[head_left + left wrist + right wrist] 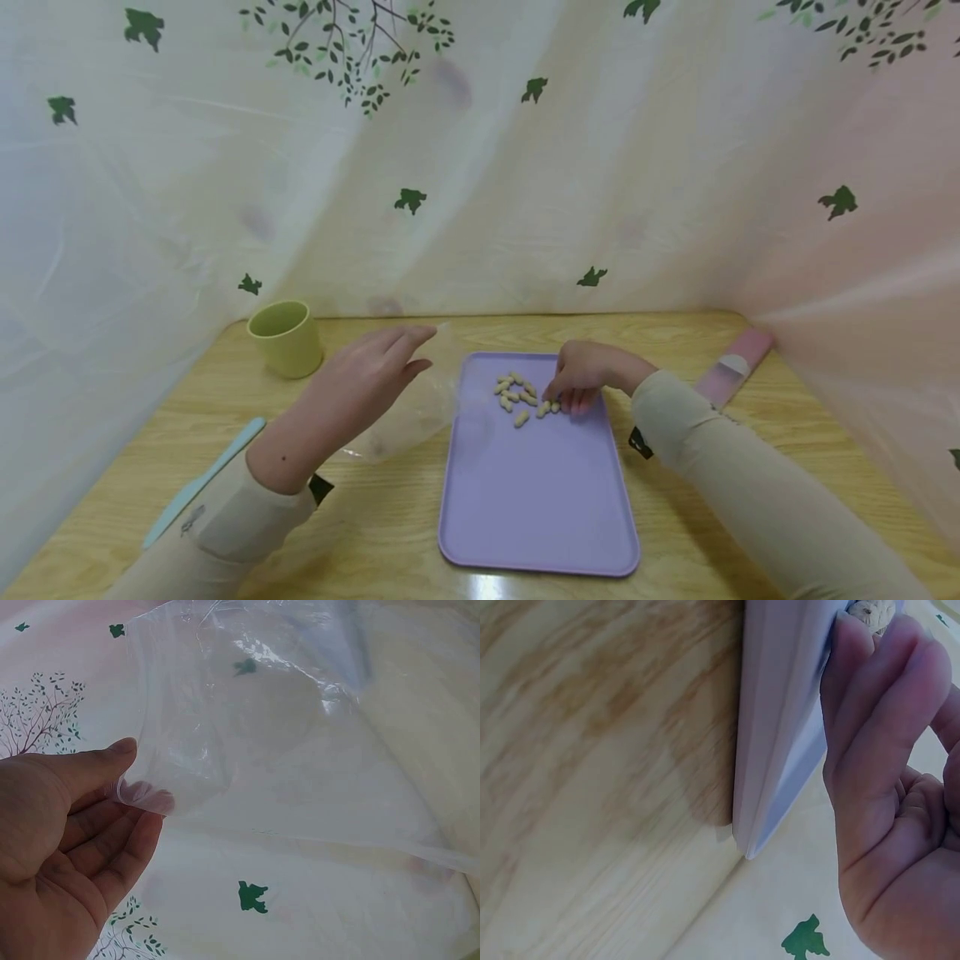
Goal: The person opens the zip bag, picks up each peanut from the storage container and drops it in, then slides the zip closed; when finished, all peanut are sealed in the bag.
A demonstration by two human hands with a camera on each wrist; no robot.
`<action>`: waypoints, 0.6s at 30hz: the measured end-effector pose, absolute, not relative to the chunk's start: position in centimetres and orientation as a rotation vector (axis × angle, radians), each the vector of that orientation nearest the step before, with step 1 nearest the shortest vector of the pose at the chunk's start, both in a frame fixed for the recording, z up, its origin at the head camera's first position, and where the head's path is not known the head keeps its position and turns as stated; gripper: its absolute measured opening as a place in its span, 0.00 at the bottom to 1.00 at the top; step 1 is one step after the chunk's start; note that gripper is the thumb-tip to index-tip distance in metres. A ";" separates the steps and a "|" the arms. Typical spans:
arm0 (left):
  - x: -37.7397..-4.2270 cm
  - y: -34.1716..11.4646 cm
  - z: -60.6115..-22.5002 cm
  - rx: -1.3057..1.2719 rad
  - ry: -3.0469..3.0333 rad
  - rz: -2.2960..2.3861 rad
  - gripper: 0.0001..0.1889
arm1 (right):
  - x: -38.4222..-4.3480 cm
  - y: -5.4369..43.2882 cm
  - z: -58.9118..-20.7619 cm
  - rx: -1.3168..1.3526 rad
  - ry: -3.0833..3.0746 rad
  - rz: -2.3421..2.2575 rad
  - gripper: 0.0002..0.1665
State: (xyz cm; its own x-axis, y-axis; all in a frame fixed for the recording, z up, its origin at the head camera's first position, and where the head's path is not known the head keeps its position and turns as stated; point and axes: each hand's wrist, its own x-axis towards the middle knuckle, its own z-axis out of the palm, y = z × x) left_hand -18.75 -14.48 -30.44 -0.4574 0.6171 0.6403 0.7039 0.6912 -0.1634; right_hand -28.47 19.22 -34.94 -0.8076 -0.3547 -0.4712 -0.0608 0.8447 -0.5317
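Note:
My left hand (360, 375) hovers left of the tray and pinches the edge of a clear plastic bag (420, 417) between thumb and fingers. In the left wrist view the bag (277, 742) spreads out beyond the fingertips, thin and see-through. A purple tray (536, 500) lies on the table, with several peanuts (513, 397) scattered over its far half. My right hand (588, 375) reaches down over the tray's far right side, fingers bent and fingertips at the peanuts. One peanut (872, 613) shows at those fingertips in the right wrist view; whether it is pinched is hidden.
A yellow-green cup (288, 342) stands at the back left of the wooden table (375, 517). Beside the left forearm lies a light blue utensil (202, 483). A pink strip-shaped packet (735, 367) rests at the back right. Leaf-printed sheeting (480, 233) hangs around the table.

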 end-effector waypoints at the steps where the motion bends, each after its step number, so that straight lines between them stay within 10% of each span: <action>1: -18.8 -14.5 -30.4 -1.008 -2.205 -0.163 0.24 | -28.5 19.2 -35.0 -0.299 2.442 -0.684 0.18; 18: -18.7 -14.4 -30.3 -1.011 -2.223 -0.162 0.25 | -28.3 19.4 -35.0 -0.297 2.421 -0.733 0.16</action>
